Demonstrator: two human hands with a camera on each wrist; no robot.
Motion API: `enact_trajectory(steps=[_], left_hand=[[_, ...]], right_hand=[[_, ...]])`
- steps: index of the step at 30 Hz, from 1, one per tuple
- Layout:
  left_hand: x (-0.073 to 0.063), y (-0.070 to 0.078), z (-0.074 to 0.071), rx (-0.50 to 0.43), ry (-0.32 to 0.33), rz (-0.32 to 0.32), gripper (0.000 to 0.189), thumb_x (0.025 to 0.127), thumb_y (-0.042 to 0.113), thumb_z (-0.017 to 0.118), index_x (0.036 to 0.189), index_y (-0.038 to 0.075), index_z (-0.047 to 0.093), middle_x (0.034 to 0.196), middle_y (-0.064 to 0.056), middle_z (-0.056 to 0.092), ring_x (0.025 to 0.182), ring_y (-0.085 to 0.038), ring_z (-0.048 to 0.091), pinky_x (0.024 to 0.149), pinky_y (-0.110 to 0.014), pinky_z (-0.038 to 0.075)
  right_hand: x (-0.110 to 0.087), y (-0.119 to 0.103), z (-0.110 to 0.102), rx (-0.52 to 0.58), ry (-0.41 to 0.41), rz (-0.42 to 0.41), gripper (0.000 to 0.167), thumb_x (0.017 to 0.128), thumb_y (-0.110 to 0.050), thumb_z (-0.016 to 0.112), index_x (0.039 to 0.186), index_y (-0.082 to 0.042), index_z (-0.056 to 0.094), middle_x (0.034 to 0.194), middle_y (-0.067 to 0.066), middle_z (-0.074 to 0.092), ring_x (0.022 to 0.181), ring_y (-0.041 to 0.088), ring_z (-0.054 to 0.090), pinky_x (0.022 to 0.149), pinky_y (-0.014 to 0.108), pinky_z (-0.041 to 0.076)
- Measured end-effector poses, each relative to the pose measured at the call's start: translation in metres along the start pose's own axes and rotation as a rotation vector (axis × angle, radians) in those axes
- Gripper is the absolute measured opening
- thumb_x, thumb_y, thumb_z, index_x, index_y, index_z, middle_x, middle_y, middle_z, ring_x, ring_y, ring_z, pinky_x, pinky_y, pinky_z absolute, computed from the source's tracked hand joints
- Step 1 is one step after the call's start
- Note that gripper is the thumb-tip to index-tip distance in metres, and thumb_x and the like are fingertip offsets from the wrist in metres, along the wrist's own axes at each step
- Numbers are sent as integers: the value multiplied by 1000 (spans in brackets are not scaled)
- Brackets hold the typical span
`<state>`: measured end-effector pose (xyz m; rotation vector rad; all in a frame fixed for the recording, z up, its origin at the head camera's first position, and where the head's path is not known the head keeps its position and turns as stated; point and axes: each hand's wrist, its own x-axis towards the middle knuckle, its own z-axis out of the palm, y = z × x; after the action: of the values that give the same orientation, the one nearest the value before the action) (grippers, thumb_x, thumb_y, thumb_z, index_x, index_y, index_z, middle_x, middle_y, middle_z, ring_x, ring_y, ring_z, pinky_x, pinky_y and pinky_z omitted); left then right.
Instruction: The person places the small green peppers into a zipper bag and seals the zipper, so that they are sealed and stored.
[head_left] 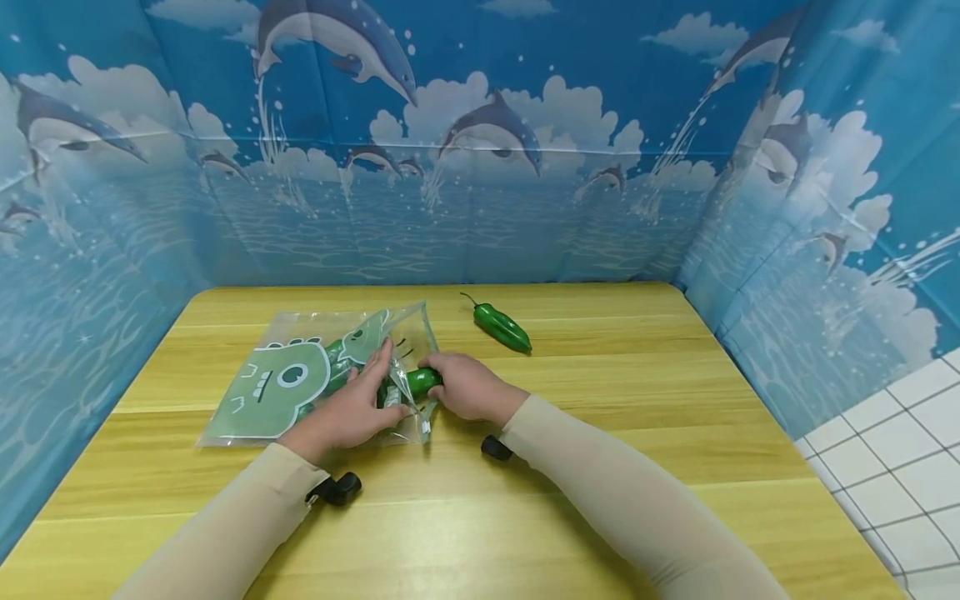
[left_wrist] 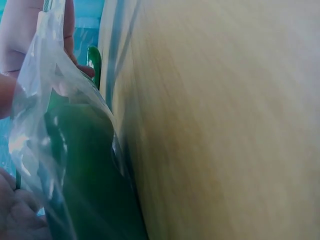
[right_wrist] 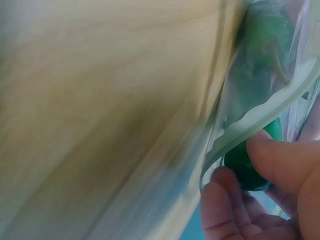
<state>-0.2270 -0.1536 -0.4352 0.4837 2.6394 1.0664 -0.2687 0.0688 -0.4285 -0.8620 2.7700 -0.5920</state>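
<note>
A clear zip bag (head_left: 262, 392) printed with a green one-eyed cartoon monster lies flat, its mouth facing right. My left hand (head_left: 352, 412) rests on the bag beside the mouth, fingers extended and thumb spread toward the rim. At that mouth my right hand (head_left: 471, 387) grips the end of a green pepper (head_left: 423, 382), the rest of it inside the plastic. The right wrist view shows thumb and fingers around this pepper, below the zip strip (right_wrist: 260, 127). Another green pepper (right_wrist: 270, 37) with a curved stem lies deeper in the bag.
A loose green pepper (head_left: 502, 327) with a thin stem lies behind my right hand on the wooden table (head_left: 600, 375). A blue dolphin-print curtain (head_left: 480, 217) hangs along the back and sides. Black wrist devices (head_left: 337, 489) sit under both sleeves.
</note>
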Motion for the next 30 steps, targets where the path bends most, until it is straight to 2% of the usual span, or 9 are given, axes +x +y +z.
enact_trajectory(steps=[4, 14, 23, 30], left_hand=[[0, 0, 0, -10, 0, 12, 108, 101, 42, 66, 169, 22, -15, 178, -7, -8, 165, -35, -9, 128, -67, -9], [0, 1, 0, -4, 9, 19, 107, 100, 41, 67, 169, 22, -14, 178, -8, -6, 165, -34, -7, 129, -65, -9], [1, 0, 1, 7, 15, 24, 108, 99, 40, 67, 169, 21, -12, 178, -8, -6, 165, -34, -4, 129, -65, -8], [2, 0, 2, 8, 13, 17, 108, 99, 40, 67, 169, 23, -13, 178, -8, -6, 165, -34, -5, 129, -64, -9]], right_hand=[[1, -2, 0, -8, 10, 17, 46, 102, -20, 70, 146, -11, 60, 136, 10, 68, 122, 23, 65, 104, 39, 55], [3, -7, 3, 43, 10, 43, 46, 101, -20, 72, 145, -8, 62, 130, 9, 71, 109, 18, 68, 95, 34, 57], [3, -6, 6, 41, -27, 55, 49, 104, -15, 67, 151, -7, 56, 140, 11, 68, 121, 22, 69, 102, 37, 57], [2, -5, 7, 122, -8, 73, 42, 104, -15, 66, 145, -7, 59, 132, 11, 72, 116, 23, 70, 97, 37, 58]])
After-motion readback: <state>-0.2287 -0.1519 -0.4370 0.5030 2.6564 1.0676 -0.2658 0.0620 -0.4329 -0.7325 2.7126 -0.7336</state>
